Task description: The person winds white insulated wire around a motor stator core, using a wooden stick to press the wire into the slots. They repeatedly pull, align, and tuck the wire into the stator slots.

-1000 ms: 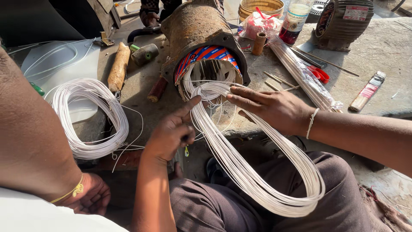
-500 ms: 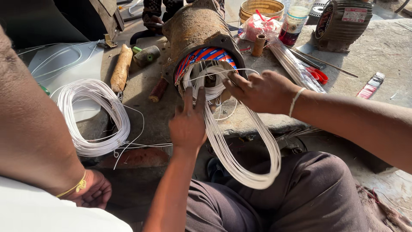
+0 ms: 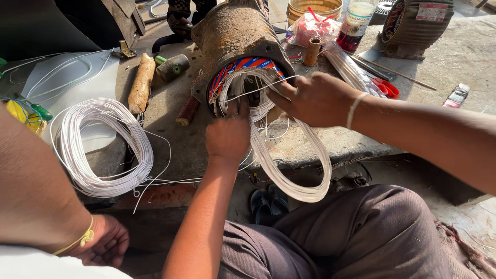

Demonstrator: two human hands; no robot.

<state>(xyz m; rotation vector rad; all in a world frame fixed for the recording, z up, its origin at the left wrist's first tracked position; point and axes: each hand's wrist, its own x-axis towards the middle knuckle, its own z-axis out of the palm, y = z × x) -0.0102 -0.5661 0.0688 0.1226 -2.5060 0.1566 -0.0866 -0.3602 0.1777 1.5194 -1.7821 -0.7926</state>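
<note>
- Evidently the step in hand is seating the long loop of white insulated wire [image 3: 292, 183] into the rusty cylindrical metal motor housing [image 3: 232, 31]. The loop's upper end sits inside the housing's mouth and the rest hangs below it.
- Left hand [image 3: 227, 137] pushes its fingertips into the mouth. Its grip is hidden, so I cannot tell.
- Right hand [image 3: 315, 98], just right of the mouth, is closed around several strands.
- Further seating likely calls for steady pressure that keeps the strands untangled.
- A second flat coil of white wire [image 3: 103, 150] lies left of the housing.
</note>
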